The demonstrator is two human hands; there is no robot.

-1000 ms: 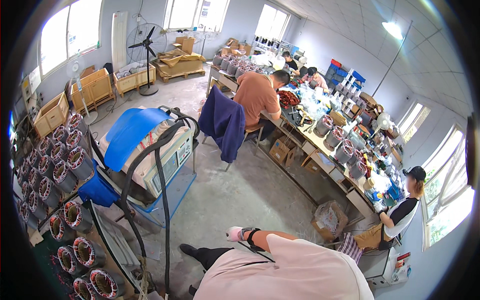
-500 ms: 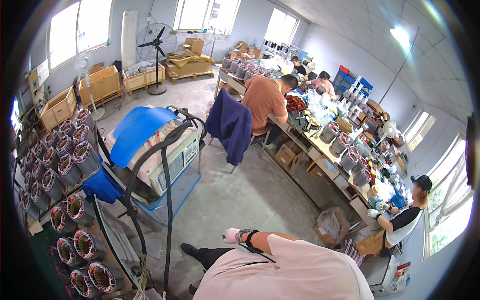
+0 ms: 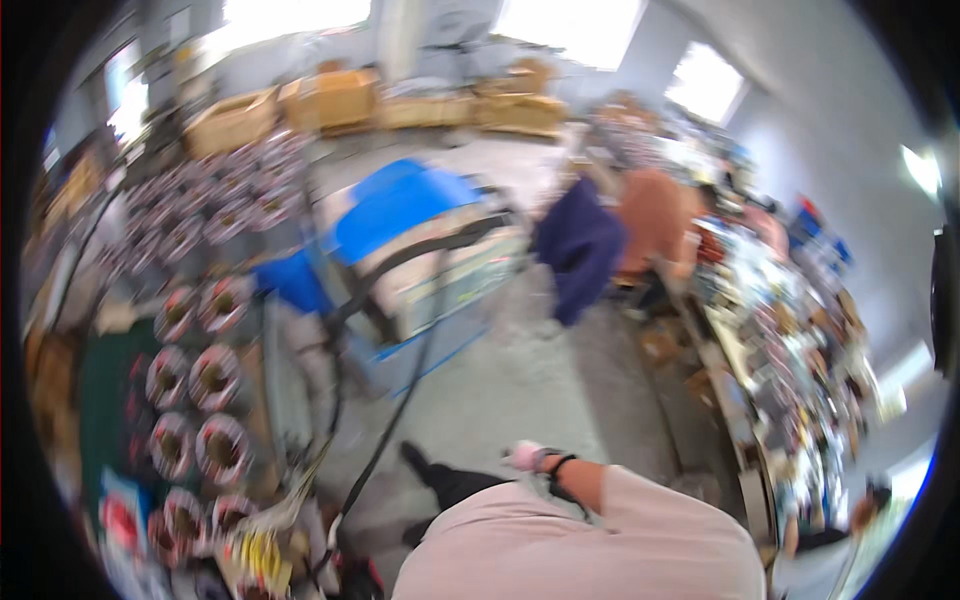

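My right hand (image 3: 522, 455) hangs in front of my pale shirt (image 3: 580, 550), with a dark band around the wrist. It looks whitish-pink, perhaps gloved, and touches nothing that I can see. Motion smears its fingers, so their pose is unclear. My left hand is out of sight. Beyond the right hand stands a machine with a control panel (image 3: 475, 275), a blue sheet (image 3: 395, 205) over its top. Black cables (image 3: 400, 410) hang down from it. To the left, several motor stators (image 3: 222, 450) with red and white windings stand upright on a green surface (image 3: 110, 370).
A dark blue jacket (image 3: 580, 250) hangs on a chair beside a seated person in a brown shirt (image 3: 655, 215). A long cluttered workbench (image 3: 725, 345) runs along the right. Wooden crates (image 3: 330, 100) line the back. Another person (image 3: 865, 515) is at the lower right.
My view has swung left, so the room shifts rightward and blurs. More of the stators and a yellow bundle at lower left now show. My right hand stays in front of my body.
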